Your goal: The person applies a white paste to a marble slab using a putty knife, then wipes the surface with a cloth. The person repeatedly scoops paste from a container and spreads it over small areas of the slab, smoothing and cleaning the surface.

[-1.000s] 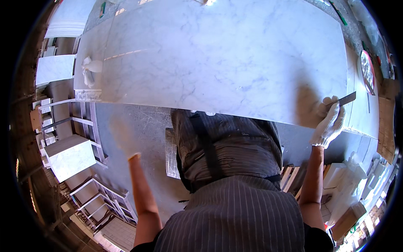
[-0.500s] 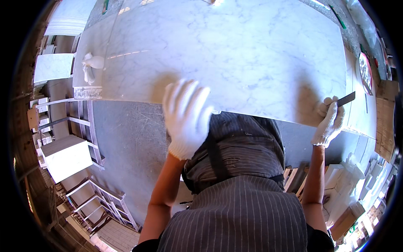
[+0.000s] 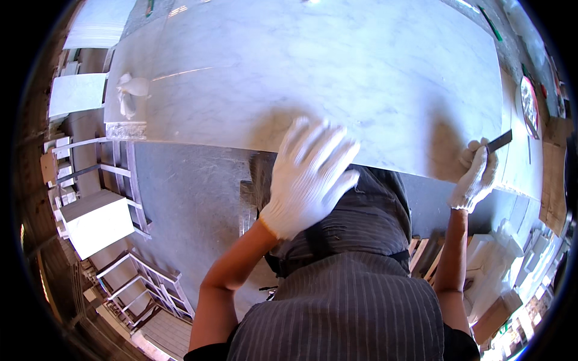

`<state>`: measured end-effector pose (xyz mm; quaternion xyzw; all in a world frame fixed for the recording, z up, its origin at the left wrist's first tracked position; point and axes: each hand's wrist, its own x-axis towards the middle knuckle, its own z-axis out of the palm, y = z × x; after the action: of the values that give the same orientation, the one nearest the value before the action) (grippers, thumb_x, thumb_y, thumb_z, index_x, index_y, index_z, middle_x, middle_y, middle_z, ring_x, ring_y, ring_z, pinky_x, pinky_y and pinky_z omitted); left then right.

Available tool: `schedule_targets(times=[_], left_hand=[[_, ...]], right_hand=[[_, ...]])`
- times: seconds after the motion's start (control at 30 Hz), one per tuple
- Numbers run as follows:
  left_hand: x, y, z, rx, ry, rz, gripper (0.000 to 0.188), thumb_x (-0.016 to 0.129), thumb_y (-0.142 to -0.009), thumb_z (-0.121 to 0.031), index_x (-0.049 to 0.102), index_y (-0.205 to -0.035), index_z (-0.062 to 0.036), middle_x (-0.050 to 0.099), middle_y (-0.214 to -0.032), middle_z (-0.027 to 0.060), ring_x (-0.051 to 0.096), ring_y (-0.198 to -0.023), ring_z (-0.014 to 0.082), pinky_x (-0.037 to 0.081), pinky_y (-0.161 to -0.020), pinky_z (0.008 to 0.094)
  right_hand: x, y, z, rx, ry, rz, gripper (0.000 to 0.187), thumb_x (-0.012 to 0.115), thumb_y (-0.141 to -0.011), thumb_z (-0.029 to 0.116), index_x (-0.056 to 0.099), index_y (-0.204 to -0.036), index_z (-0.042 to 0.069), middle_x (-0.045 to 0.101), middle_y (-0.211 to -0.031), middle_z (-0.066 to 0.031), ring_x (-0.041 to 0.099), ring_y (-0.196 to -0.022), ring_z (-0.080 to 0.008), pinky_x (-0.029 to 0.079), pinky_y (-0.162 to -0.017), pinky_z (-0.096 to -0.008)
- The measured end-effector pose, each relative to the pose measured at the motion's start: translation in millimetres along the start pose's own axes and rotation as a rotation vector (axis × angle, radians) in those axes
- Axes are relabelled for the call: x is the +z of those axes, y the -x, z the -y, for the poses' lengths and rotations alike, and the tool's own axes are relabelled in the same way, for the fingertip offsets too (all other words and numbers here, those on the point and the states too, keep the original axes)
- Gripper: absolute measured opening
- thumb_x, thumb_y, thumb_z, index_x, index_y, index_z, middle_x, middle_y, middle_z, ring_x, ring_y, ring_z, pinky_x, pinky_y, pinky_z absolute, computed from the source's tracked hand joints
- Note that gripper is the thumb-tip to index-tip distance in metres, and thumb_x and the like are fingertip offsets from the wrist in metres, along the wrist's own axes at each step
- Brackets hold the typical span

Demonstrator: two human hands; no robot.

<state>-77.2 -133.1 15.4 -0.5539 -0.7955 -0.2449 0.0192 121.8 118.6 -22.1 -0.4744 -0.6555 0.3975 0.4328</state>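
A large white, grey-veined marble slab [image 3: 325,72] lies in front of me. Over its near edge is my left hand [image 3: 313,177], in a white knitted glove, its fingers stretched out and holding nothing. A shadow falls on the stone just beyond the fingertips; whether they touch it I cannot tell. My right hand [image 3: 475,174], gloved the same way, is at the slab's near right corner. Its fingers are closed round a flat dark metal blade [image 3: 499,141], which sticks out to the right.
A crumpled white glove or cloth [image 3: 129,93] lies on the slab's left end. White slabs [image 3: 99,225] and a metal rack [image 3: 147,289] stand at the left. Plastic-wrapped pieces [image 3: 497,265] are at the lower right. A red-rimmed round object [image 3: 529,105] lies at the far right.
My left hand has moved right along the slab's near edge, fingers still spread. The right hand with the blade has barely shifted.
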Motion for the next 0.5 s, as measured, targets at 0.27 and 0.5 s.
schedule_targets(times=[0.27,0.5], left_hand=[[20.4,-2.9,-53.6,0.27,0.997,0.524,0.049,0.06,-0.093,-0.045,0.066,-0.121,-0.0044,0.061,-0.123,0.017,0.054,-0.119,0.0309,0.036,-0.109,0.0478],[15.3,-80.4,89.1,0.05,-0.321,-0.147,0.05,0.063,-0.088,-0.041,0.057,-0.125,-0.0077,0.06,-0.118,0.0172,0.054,-0.117,0.0375,0.037,-0.107,0.0541]], right_hand=[[8.6,3.8,-0.9,0.079,-0.057,-0.051,0.025,0.05,-0.103,0.017,0.06,-0.115,-0.002,0.059,-0.083,0.0002,0.047,-0.064,-0.004,0.039,-0.057,-0.0201],[4.6,-0.4,5.2,-0.004,0.038,0.018,0.028,0.051,-0.101,0.017,0.063,-0.111,-0.006,0.063,-0.081,-0.0024,0.048,-0.063,-0.0049,0.041,-0.058,-0.0215]])
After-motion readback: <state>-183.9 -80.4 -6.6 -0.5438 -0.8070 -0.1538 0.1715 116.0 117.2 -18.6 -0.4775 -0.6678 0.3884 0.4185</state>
